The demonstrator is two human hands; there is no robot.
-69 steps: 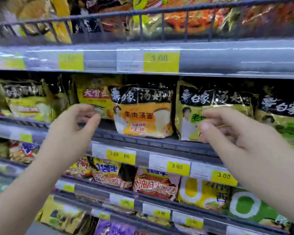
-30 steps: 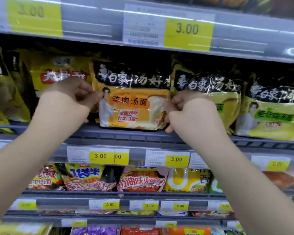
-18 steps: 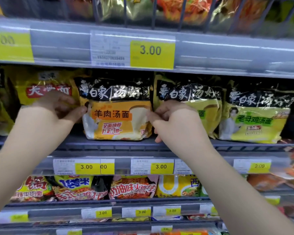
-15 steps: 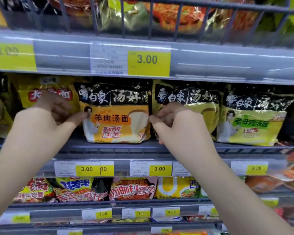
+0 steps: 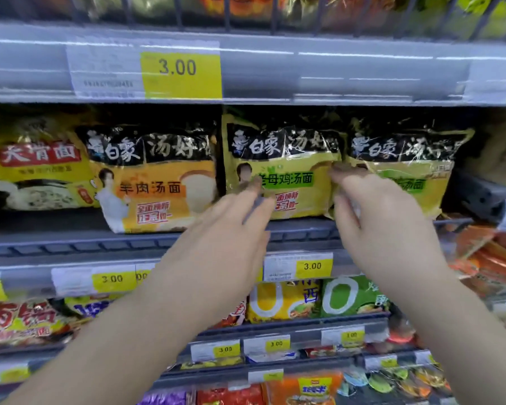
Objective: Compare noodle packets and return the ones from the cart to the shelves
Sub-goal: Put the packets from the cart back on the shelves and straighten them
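Flanking the left green packet [image 5: 287, 159] of two, left hand [image 5: 231, 229], right hand [image 5: 383, 226], grips unclear in blur.

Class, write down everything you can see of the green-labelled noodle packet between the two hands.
The green-labelled noodle packet is a glossy, crinkled plastic bag: black top band with white characters, yellow-green body, green name strip, red print below. It stands upright on the shelf, between an orange-labelled packet and a matching green one. The left hand and right hand reach its sides; blur hides any contact.
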